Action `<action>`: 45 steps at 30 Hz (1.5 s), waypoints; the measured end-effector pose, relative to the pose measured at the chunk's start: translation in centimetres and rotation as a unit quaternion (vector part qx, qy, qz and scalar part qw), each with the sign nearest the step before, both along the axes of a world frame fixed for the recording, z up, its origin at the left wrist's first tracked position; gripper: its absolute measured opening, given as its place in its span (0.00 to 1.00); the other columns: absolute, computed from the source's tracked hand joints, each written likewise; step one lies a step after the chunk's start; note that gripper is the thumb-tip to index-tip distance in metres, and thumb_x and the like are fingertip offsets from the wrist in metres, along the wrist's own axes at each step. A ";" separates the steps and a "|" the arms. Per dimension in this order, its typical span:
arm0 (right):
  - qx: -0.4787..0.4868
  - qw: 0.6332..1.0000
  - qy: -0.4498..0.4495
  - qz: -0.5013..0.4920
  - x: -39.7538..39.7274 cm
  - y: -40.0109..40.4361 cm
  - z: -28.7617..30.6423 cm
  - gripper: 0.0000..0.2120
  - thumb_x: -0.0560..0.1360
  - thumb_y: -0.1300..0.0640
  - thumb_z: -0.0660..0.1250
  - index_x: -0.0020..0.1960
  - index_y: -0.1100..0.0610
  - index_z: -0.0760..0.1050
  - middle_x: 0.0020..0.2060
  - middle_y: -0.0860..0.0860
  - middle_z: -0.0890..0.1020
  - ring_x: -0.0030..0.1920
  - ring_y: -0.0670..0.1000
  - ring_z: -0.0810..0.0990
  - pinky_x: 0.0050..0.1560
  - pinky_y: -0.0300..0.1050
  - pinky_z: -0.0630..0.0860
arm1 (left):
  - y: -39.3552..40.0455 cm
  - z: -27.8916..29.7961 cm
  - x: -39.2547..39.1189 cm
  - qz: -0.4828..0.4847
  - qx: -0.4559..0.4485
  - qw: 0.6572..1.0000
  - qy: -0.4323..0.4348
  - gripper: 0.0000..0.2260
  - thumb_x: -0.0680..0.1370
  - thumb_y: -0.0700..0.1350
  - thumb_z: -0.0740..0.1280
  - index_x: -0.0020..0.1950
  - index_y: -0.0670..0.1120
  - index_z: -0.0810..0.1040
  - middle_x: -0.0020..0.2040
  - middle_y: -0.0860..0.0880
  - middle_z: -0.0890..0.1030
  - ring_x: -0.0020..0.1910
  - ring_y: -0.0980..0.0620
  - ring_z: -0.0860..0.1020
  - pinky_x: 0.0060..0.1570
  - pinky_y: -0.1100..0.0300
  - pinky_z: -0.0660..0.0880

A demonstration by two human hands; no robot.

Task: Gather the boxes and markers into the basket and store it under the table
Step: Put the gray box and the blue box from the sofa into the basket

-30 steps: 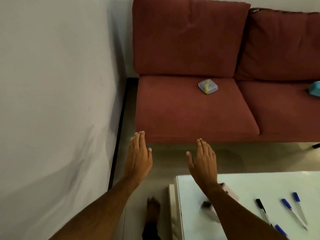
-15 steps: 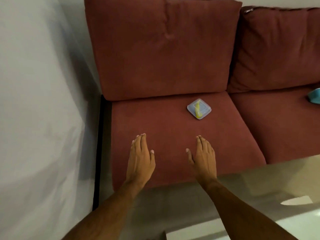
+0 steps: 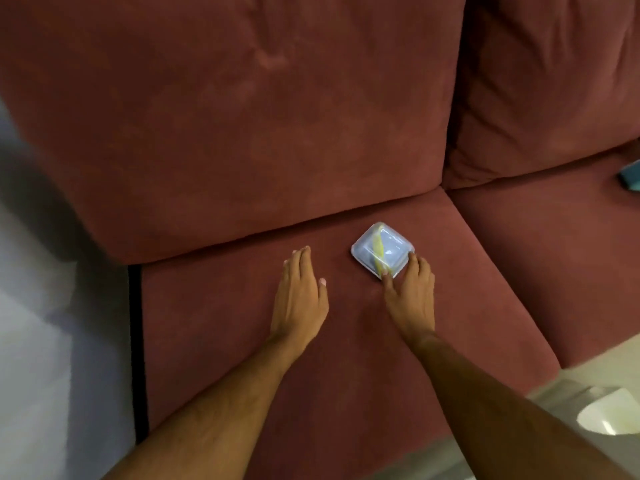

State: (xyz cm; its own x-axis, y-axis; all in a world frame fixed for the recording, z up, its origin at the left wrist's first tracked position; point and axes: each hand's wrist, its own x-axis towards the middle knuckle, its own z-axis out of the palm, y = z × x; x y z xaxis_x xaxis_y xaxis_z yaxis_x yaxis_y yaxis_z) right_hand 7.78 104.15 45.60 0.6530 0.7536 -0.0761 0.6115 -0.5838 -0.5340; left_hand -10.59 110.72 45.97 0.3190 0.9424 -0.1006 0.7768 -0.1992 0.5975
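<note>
Two hands over one red sofa seat (image 3: 242, 341).

Item 1: small clear box (image 3: 382, 250), lidded, a yellow strip across it. It lies flat on the cushion, at the fingertips of the right hand (image 3: 410, 299).

Item 2: right grip, fingers spread narrowly. Thumb and forefinger touch the box's near edge; nothing is lifted and nothing enclosed.

Item 3: left hand (image 3: 299, 296), flat and empty, beside the right grip, well apart from the box.

Item 4: teal object (image 3: 630, 176), far right of the grip, cut off by the frame edge.

Risk, as judged: the smooth lid may slip from a shallow pinch, or the soft cushion may let the box slide toward the back gap.

Change: half a second ago both hands hovered short of the box; now the right one has reached it and the view has closed in.
</note>
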 end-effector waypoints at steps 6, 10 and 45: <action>0.015 0.988 0.081 -0.133 3.5 5.1 -3.6 0.36 0.81 0.48 0.67 0.81 0.65 0.58 0.75 0.64 0.69 0.75 0.65 0.68 0.76 0.61 0.66 | 5.3 -4.1 9.2 -0.033 -0.109 0.991 -0.064 0.26 0.85 0.48 0.58 0.82 0.42 0.59 0.81 0.44 0.62 0.80 0.45 0.61 0.78 0.51 0.59; 0.041 0.986 0.070 -0.147 3.2 5.1 -4.8 0.31 0.82 0.47 0.66 0.78 0.63 0.63 0.73 0.60 0.71 0.74 0.62 0.69 0.73 0.60 0.65 | 5.1 -5.4 11.9 -0.050 -0.123 0.989 -0.063 0.27 0.85 0.47 0.59 0.82 0.41 0.57 0.83 0.43 0.58 0.83 0.46 0.53 0.80 0.55 0.51; 0.243 0.967 0.076 -0.015 -2.9 -37.7 2.7 0.35 0.68 0.74 0.76 0.72 0.59 0.72 0.66 0.54 0.73 0.66 0.48 0.77 0.61 0.46 0.84 | -35.8 0.8 2.7 -0.026 0.037 0.960 -0.275 0.24 0.71 0.24 0.69 0.65 0.39 0.76 0.62 0.45 0.73 0.59 0.52 0.76 0.59 0.64 0.77</action>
State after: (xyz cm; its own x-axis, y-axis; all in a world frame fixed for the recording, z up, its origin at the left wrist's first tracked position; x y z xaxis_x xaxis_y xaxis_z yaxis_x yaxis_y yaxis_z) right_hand 4.86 66.41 48.27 0.6835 0.7060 0.1855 0.4911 -0.2568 -0.8324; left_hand -7.93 74.88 46.82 0.3512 0.9218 0.1640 0.3355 -0.2874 0.8971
